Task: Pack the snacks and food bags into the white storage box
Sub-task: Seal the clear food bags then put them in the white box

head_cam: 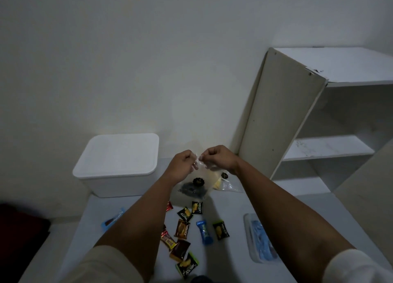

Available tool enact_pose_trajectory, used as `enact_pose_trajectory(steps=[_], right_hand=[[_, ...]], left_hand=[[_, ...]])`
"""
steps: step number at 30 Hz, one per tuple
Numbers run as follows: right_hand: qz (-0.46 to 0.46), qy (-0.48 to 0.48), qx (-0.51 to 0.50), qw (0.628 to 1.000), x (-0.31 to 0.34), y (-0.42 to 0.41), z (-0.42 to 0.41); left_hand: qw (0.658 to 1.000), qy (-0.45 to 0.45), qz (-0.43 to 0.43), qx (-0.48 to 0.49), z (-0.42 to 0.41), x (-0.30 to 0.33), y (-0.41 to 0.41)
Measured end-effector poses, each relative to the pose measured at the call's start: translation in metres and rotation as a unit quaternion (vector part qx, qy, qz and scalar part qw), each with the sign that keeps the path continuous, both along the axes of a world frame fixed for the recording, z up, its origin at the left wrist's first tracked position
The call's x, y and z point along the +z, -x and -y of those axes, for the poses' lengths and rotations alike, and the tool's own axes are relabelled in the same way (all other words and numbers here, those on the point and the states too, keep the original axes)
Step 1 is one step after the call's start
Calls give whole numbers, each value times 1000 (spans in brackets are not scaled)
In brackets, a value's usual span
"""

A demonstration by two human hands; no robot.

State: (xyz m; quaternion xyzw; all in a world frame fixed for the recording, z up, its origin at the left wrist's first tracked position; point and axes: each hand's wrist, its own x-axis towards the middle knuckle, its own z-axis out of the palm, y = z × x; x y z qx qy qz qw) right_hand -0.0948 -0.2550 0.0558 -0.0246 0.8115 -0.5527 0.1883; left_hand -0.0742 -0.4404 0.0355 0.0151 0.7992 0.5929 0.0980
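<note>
My left hand point(180, 165) and my right hand point(219, 157) both pinch the top edge of a clear food bag point(194, 186) and hold it up above the white surface; dark pieces sit at its bottom. Behind it lies a second clear bag point(223, 182) with pale yellow contents. The white storage box point(119, 165) stands to the left with its lid on. Several small snack packets are scattered nearer to me, among them a black and green one point(220, 230), a blue one point(203, 231) and a brown one point(182, 229).
A white shelf unit point(319, 121) stands at the right against the wall. A clear bag with blue contents point(258, 239) lies at the right of the surface, a blue packet point(111, 220) at the left beside my arm. A dark red object point(19, 225) sits at the far left.
</note>
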Motion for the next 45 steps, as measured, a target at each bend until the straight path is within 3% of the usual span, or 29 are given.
enact_pose_trajectory(steps=[9, 14, 24, 45], right_hand=[[12, 73, -78, 994, -13, -19, 15], [17, 71, -80, 994, -14, -27, 27], [50, 158, -153, 974, -27, -35, 27], [48, 186, -198, 961, -46, -49, 19]], left_hand=[[998, -39, 7, 41, 29, 0, 2], [995, -81, 60, 22, 36, -9, -2], [989, -123, 57, 51, 34, -23, -3], [983, -129, 87, 99, 30, -42, -3]])
